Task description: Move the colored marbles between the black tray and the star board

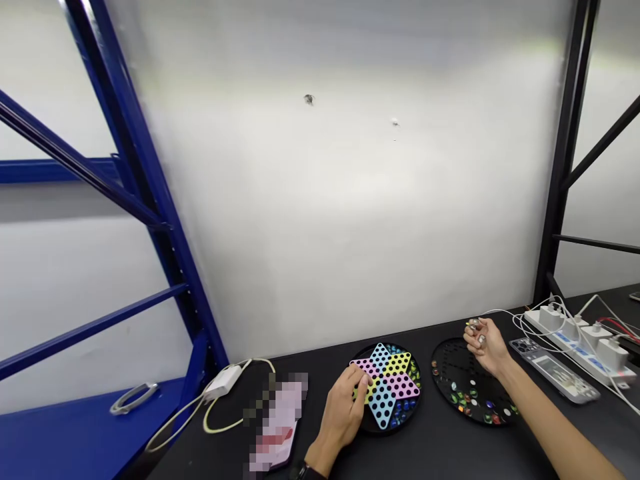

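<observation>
A Chinese checkers board (383, 403) lies on the table, with a star of pink, blue and yellow holed points on a round black base. Colored marbles (403, 413) sit in its rim pockets. My left hand (345, 403) rests over the board's left side, thumb and fingers curled together. Whatever its fingertips hold, if anything, is hidden. To the right lies a round black tray (450, 357) with several loose marbles in its near part. Above its far right side my right hand (484, 348) is raised, fingers curled around clear glass marbles (481, 340).
Left of the board are a pink, partly blurred phone-like item (277, 427) and a white adapter (223, 382) with a looped cable. At right lie a grey phone (555, 370) and a power strip (580, 343) with plugs and cables. A blue rack post (170, 247) stands left.
</observation>
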`<state>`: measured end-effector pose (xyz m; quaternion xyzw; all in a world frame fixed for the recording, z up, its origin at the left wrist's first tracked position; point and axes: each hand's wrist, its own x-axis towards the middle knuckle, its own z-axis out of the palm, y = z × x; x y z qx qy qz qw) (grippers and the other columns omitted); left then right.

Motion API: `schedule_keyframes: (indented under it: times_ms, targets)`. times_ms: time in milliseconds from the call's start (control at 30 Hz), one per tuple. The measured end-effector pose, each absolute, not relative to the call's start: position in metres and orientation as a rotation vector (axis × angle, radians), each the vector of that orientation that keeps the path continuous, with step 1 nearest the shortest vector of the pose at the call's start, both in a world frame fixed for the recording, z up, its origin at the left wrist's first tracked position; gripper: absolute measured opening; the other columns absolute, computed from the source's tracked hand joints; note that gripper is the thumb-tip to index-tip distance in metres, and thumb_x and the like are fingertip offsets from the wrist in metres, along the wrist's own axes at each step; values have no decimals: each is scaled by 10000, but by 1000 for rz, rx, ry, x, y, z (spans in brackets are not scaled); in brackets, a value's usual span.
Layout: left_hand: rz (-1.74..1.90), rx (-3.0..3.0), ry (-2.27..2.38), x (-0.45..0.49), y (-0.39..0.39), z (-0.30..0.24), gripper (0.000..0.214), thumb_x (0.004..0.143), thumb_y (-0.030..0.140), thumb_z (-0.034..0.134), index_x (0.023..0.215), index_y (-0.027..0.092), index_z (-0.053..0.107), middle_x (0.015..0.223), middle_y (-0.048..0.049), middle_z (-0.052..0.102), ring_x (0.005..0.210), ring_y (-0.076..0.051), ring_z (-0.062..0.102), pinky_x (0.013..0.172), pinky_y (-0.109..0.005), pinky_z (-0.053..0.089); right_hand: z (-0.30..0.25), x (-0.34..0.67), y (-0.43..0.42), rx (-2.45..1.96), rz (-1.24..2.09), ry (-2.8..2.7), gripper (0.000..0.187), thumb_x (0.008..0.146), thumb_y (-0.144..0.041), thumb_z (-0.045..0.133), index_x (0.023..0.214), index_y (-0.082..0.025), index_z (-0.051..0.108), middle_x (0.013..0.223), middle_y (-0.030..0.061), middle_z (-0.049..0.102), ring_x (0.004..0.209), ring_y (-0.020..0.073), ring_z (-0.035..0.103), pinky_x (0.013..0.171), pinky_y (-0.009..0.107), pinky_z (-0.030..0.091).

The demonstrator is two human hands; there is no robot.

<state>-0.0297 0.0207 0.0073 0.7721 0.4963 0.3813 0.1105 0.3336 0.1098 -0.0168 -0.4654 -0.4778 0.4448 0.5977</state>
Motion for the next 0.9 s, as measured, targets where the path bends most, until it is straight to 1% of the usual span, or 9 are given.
schedule_keyframes:
  times_ms: [100,167,233,367,433,500,700,800,900]
  targets:
    - [1140,2274,1456,-29,21,6,430,1018,430,287,782,223,581,856,-38,631,805,-198,605,750,-303,482,-13,359,106,-1087,1136,-982,301,824,-515,411,688,-262,319,575,-78,349,380,76,217,359,209,169]
    - [1153,2281,1449,-30,21,6,424,1017,424,298,784,224,590,849,-36,635,799,-194,609,743,-297,483,-17,376,104,-1244,1039,-1051,333,844,-516,425,657,-262,319,521,-94,300,363,76,203,374,210,157]
    - [1157,2287,1444,-30,21,5,426,1018,424,297,785,226,594,847,-35,636,797,-192,612,745,-293,485,-25,392,101,-1459,865,-1192,335,871,-475,446,635,-250,370,485,-79,330,374,101,309,417,223,220]
    - [1154,2292,1454,-30,22,5,445,1019,438,282,779,230,594,841,-30,635,785,-189,612,737,-286,485,-41,414,90,-1940,270,-1737,222,920,-340,447,751,-223,531,642,42,600,627,232,623,589,298,376]
    - [1157,2288,1453,-30,23,4,451,1018,445,278,783,231,598,837,-29,637,779,-188,612,727,-281,484,-47,416,84,-2065,-41,-2009,191,949,-319,415,885,-221,565,752,83,667,726,278,678,632,318,400]
    - [1160,2281,1450,-30,23,4,455,1019,446,273,787,230,599,838,-29,638,777,-188,612,726,-279,483,-50,413,80,-2042,-176,-2163,198,965,-319,399,970,-220,570,792,100,696,758,297,697,642,319,409]
    - [1152,2267,1455,-30,21,5,451,1020,441,271,789,226,593,843,-30,635,788,-188,609,743,-289,477,-51,401,78,-1993,-66,-2225,227,931,-220,406,1061,-178,587,889,174,716,819,338,702,681,358,426]
    - [1165,2266,1452,-30,20,6,445,1016,439,282,781,226,594,835,-33,639,784,-191,608,736,-293,481,-46,400,84,-2007,71,-2118,165,889,-198,456,942,-164,609,822,162,697,790,330,696,690,373,434]
    - [1160,2266,1451,-30,20,5,448,1018,445,276,785,228,590,839,-37,636,802,-198,609,746,-300,482,-35,396,91,-1937,155,-2055,157,880,-249,473,771,-189,570,738,93,656,722,257,671,662,333,440]
